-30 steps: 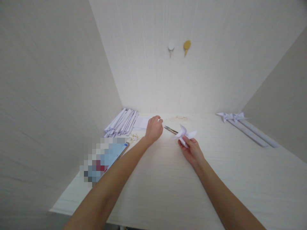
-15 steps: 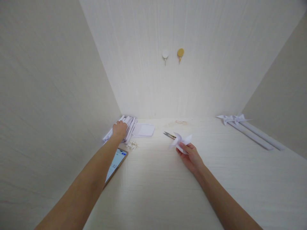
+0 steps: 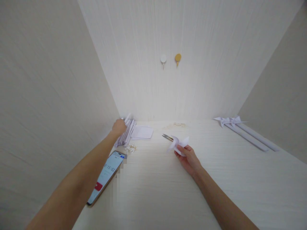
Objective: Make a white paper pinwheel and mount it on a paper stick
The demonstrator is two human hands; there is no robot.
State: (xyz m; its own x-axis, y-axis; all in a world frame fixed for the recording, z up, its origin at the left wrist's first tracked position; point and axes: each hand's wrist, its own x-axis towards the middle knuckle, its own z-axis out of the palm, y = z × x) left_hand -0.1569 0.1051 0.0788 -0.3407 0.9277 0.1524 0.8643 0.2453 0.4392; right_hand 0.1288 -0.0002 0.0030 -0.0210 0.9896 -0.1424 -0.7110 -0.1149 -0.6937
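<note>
My left hand (image 3: 119, 127) is closed at the left edge of a pile of rolled white paper sticks (image 3: 129, 130). One paper stick (image 3: 128, 117) juts up from its fingers, tilted above the pile. My right hand (image 3: 188, 156) pinches a folded white paper pinwheel (image 3: 176, 145) by its lower right side, thumb on top. Just behind the pinwheel lies a small pair of scissors (image 3: 167, 137), its blades pointing left and its rear part covered by the paper.
Flat white paper squares (image 3: 143, 132) lie right of the pile, with small white bits (image 3: 130, 148) in front. A phone (image 3: 110, 171) showing a timer lies partly under my left forearm. Two finished pinwheels on sticks (image 3: 249, 135) rest at the right. Two hooks (image 3: 177, 58) are on the back wall.
My left hand has drawn back slightly and a paper stick now rises from its fingers. My right hand keeps the pinwheel in nearly the same place. The view has shifted a little.
</note>
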